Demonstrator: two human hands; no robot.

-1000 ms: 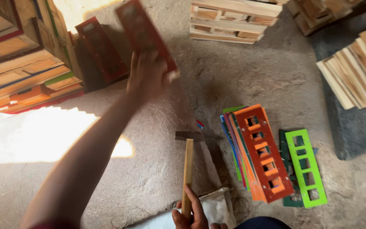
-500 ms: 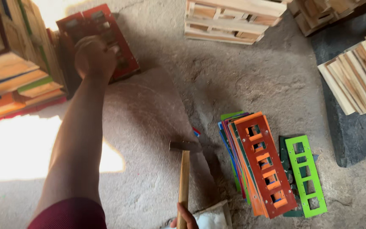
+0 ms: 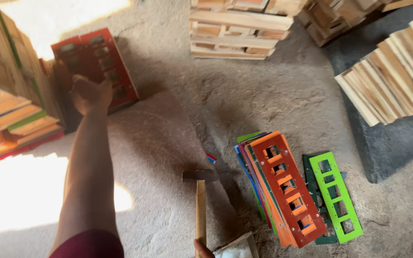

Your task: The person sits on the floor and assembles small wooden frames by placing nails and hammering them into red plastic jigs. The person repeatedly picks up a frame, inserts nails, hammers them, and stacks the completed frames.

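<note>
The left hand (image 3: 89, 94) reaches far out, fingers half open, touching a red slotted panel (image 3: 96, 67) that leans against the wood stacks (image 3: 5, 110) at the floor's left edge. The right hand (image 3: 202, 248), closed, holds a wooden-handled hammer (image 3: 200, 200) near the bottom edge.

Left hand (image 3: 89, 93) bare, forearm bare up to a dark maroon sleeve (image 3: 89, 246) at the near edge. Right hand (image 3: 202, 248) only a sliver at the near edge, bare, no sleeve visible.
</note>
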